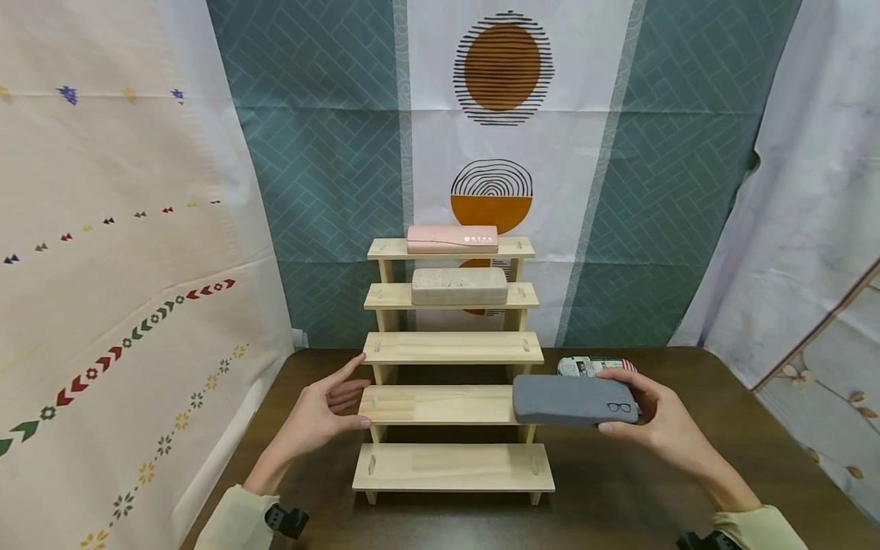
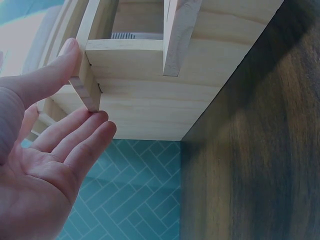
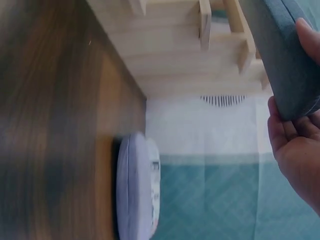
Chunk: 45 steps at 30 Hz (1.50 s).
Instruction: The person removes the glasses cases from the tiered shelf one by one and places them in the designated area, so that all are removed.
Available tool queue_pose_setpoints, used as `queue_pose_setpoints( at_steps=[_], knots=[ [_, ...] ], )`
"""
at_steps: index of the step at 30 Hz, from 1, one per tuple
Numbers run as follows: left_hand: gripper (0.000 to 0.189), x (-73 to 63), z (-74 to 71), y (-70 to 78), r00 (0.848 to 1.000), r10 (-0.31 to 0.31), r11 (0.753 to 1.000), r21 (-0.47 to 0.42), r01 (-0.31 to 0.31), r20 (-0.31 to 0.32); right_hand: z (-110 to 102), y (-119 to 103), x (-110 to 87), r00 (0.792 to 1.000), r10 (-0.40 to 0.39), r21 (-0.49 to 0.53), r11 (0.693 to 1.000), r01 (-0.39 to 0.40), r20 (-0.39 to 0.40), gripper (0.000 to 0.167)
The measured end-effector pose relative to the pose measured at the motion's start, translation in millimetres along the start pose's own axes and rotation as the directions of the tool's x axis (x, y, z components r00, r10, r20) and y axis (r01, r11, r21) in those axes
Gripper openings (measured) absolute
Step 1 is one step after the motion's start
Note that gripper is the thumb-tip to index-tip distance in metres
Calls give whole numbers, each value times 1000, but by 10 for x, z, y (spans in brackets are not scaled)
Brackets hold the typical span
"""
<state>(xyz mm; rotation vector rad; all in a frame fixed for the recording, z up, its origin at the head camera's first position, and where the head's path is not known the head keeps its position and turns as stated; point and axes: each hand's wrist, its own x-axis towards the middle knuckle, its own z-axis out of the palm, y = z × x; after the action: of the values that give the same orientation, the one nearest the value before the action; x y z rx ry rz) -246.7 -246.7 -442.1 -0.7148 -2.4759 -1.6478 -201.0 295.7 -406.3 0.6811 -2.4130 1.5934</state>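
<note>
A grey glasses case (image 1: 567, 399) with a small glasses drawing is gripped at its right end by my right hand (image 1: 653, 412), thumb in front and fingers behind. Its left end overlaps the right end of the fourth step down on a wooden stepped rack (image 1: 454, 347); whether it touches the step I cannot tell. My left hand (image 1: 323, 409) touches the rack's left side with fairly straight fingers, the thumb at the fourth step and the index finger by the third. A pink glasses case (image 1: 451, 241) lies on the top step, a cream speckled case (image 1: 459, 287) on the second.
On the dark wooden table (image 1: 619, 489), a patterned case (image 1: 584, 365) lies right of the rack, partly behind the grey case. The right wrist view shows a lavender case (image 3: 134, 185) beside it. Patterned cloths (image 1: 309, 153) hang behind and at both sides.
</note>
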Motion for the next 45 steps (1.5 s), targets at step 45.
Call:
queue_pose_setpoints(
  at_steps=[45],
  knots=[
    [105, 0, -9, -13, 1000, 16, 1000, 13, -16, 5, -810, 892, -456, 989, 147, -77, 986, -146, 11, 60]
  ],
)
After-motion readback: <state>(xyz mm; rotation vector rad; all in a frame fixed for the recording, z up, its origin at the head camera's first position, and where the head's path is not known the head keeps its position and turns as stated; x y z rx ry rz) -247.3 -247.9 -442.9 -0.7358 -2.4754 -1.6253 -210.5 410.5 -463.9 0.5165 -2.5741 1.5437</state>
